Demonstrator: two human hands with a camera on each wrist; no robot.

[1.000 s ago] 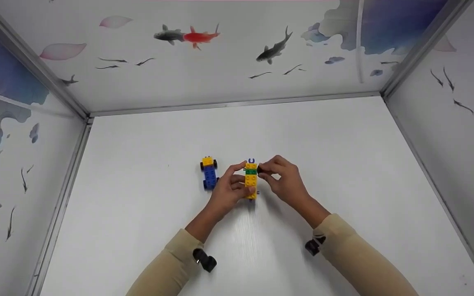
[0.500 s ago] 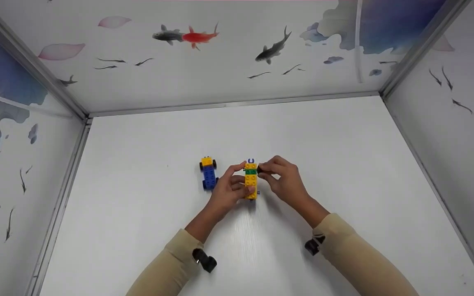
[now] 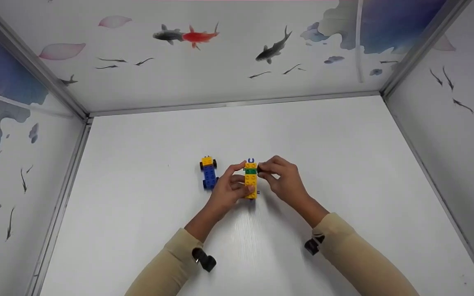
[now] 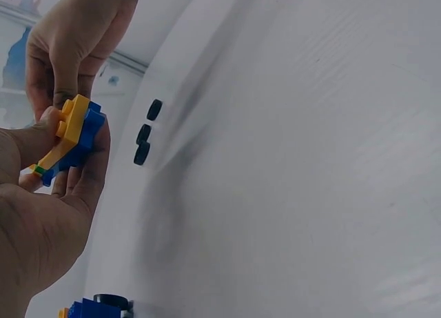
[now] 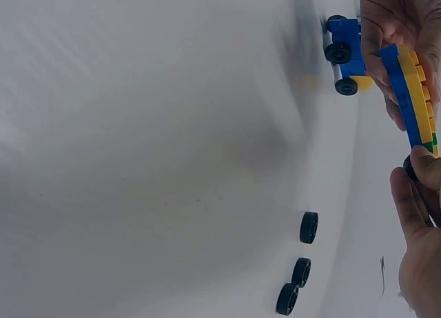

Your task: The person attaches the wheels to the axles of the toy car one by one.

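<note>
My left hand (image 3: 226, 191) grips a toy car body made of yellow and green bricks (image 3: 251, 179) on a blue base (image 5: 404, 94). A small blue clip sticks out at its far end. On its right side, near the green brick, my right hand (image 3: 285, 181) pinches a black toy wheel (image 5: 408, 167) between thumb and fingers. The wheel is against the blue base, mostly covered by the fingers; whether it sits on the axle, I cannot tell.
Left of my left hand stands another toy car (image 3: 209, 176), blue and yellow with black wheels. Three loose black wheels (image 4: 154, 110) lie on the white table (image 3: 159, 230), visible in both wrist views. Patterned walls (image 3: 228, 78) enclose the table's back and sides.
</note>
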